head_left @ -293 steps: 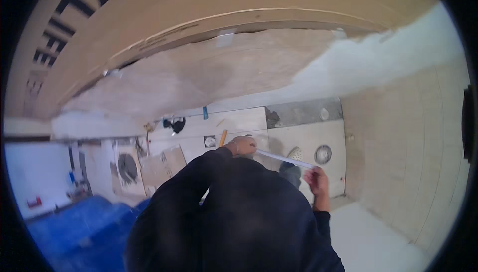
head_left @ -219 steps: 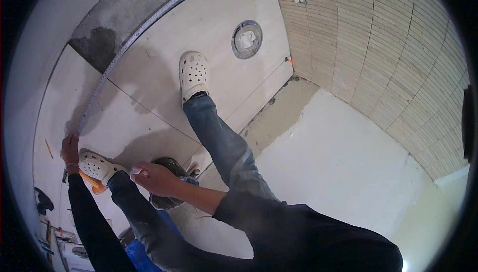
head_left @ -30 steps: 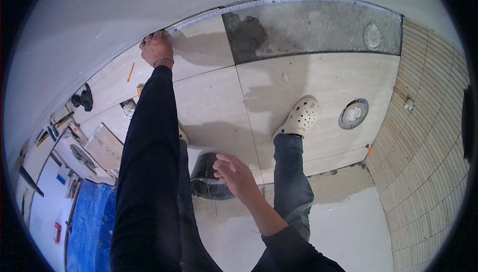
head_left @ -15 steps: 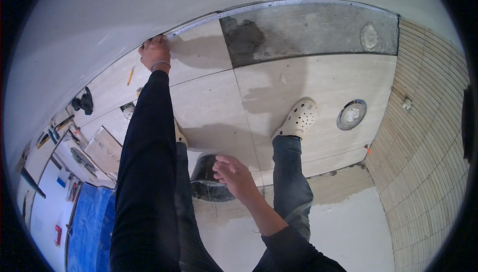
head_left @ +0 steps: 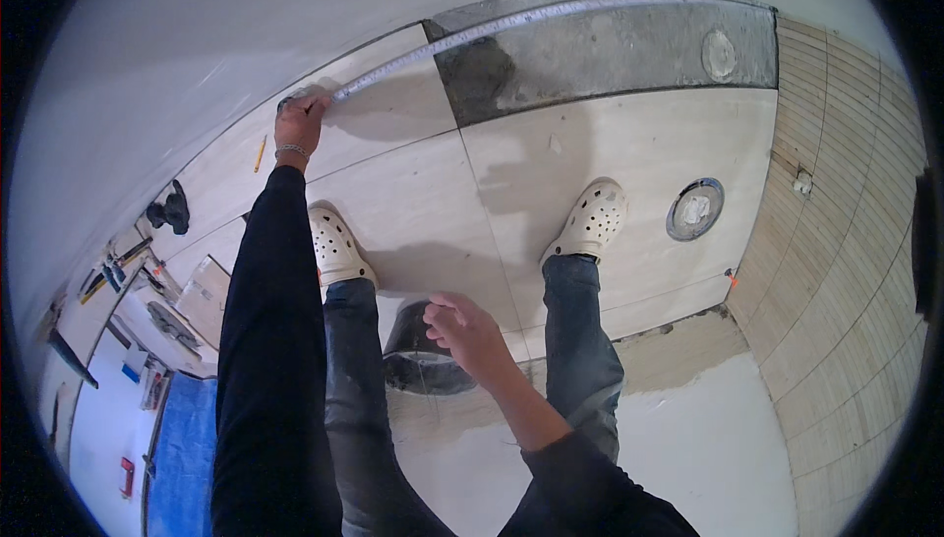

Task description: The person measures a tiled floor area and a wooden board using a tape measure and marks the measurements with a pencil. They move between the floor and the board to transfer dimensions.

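My left hand is closed on the end of a tape measure, whose body is mostly hidden by the fingers. Its white blade runs rightward across the pale floor tiles and the bare grey concrete strip toward the far right corner. A yellow pencil lies on the tile left of this hand. My right hand is held in the air over a black bucket, its fingers apart and loosely bent, with nothing visible in them.
My feet in cream clogs stand on the tiles. A round drain is at right, beside a ribbed tile wall. Dark objects, assorted tools, cardboard and a blue sheet lie at left.
My left hand has come slightly down from the wall edge, and the tape's blade now crosses the concrete strip farther from that edge. More of my left foot shows.
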Motion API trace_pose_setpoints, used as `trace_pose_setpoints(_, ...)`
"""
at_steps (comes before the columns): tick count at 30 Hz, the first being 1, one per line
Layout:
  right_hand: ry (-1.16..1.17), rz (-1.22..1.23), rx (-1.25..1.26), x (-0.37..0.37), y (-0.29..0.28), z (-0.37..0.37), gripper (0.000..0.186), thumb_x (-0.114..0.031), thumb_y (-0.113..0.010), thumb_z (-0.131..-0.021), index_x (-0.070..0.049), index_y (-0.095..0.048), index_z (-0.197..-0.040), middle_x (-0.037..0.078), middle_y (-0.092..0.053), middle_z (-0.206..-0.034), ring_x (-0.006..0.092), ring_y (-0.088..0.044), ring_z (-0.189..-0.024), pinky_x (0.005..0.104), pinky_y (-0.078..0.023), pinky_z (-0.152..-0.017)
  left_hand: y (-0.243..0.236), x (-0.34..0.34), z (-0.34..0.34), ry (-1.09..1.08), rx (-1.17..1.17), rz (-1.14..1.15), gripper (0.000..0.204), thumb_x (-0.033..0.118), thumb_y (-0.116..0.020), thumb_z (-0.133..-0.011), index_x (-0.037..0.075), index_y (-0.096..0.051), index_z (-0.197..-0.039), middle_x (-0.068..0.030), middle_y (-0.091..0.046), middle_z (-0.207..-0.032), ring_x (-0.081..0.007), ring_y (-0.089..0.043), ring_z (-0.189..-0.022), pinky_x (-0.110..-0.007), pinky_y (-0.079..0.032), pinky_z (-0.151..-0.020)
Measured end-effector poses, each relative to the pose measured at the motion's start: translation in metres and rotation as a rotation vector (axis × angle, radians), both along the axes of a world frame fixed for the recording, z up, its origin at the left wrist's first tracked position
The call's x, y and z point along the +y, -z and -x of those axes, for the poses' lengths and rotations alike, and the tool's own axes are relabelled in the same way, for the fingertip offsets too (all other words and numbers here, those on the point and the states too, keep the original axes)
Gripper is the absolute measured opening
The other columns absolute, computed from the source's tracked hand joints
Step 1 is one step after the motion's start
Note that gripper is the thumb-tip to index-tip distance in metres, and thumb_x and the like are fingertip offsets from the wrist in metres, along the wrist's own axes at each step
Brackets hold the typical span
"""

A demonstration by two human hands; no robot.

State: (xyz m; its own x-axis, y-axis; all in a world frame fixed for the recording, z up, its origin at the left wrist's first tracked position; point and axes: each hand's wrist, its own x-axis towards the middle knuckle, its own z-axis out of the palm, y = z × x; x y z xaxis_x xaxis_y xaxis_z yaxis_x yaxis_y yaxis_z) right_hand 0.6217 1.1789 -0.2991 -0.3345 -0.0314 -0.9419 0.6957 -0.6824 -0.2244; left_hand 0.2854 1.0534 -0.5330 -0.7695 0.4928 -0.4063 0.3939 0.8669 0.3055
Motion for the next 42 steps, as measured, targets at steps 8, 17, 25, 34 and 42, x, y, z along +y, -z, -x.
trace_pose_setpoints(8, 0.06, -0.108, 0.145, -0.028, 0.016, -0.03, 0.039, -0.029, -0.06, -0.091, -0.001, -0.054, -0.117, 0.009, -0.063, -0.093, 0.0147, -0.061, -0.08, 0.0283, -0.05, -0.069, -0.006, -0.022, -0.046, 0.027, -0.27, -0.135, 0.032, 0.033, -0.06, -0.087, 0.004, -0.066, -0.1, -0.0144, -0.064, -0.096, -0.0292, -0.06, -0.09, -0.037, -0.047, -0.081)
trace_pose_setpoints(17, 0.009, -0.064, 0.064, -0.036, 0.009, -0.022, 0.046, -0.032, -0.06, -0.09, 0.001, -0.051, -0.121, 0.006, -0.06, -0.089, 0.0121, -0.056, -0.077, 0.0262, -0.046, -0.067, -0.003, -0.041, -0.088, -0.041, -0.249, -0.051, 0.03, 0.031, -0.061, -0.085, 0.002, -0.067, -0.092, -0.0157, -0.065, -0.089, -0.03, -0.061, -0.085, -0.038, -0.047, -0.077)
trace_pose_setpoints(25, -0.006, -0.095, 0.028, -0.035, 0.006, -0.024, 0.044, -0.031, -0.059, -0.091, 0.001, -0.053, -0.119, 0.008, -0.061, -0.088, 0.0124, -0.055, -0.076, 0.0274, -0.047, -0.067, 0.009, -0.058, -0.108, -0.062, -0.259, -0.079, 0.028, 0.029, -0.062, -0.084, 0.002, -0.067, -0.088, -0.0159, -0.063, -0.085, -0.0308, -0.061, -0.082, -0.039, -0.047, -0.074)
trace_pose_setpoints(34, -0.072, -0.11, -0.002, -0.029, 0.004, -0.021, 0.041, -0.031, -0.058, -0.09, 0.0, -0.055, -0.116, 0.008, -0.062, -0.088, 0.0135, -0.058, -0.074, 0.0283, -0.048, -0.066, 0.003, -0.042, -0.109, 0.015, -0.231, -0.099, 0.026, 0.028, -0.064, -0.082, 0.003, -0.067, -0.088, -0.0157, -0.063, -0.085, -0.033, -0.06, -0.081, -0.041, -0.046, -0.074)
trace_pose_setpoints(42, -0.089, -0.114, 0.014, -0.032, 0.007, -0.021, 0.041, -0.031, -0.057, -0.091, 0.001, -0.054, -0.117, 0.007, -0.062, -0.088, 0.0134, -0.058, -0.075, 0.0279, -0.047, -0.069, 0.006, -0.04, -0.105, -0.001, -0.243, -0.111, 0.026, 0.028, -0.064, -0.082, 0.004, -0.068, -0.09, -0.0154, -0.064, -0.088, -0.0327, -0.061, -0.085, -0.04, -0.047, -0.077)
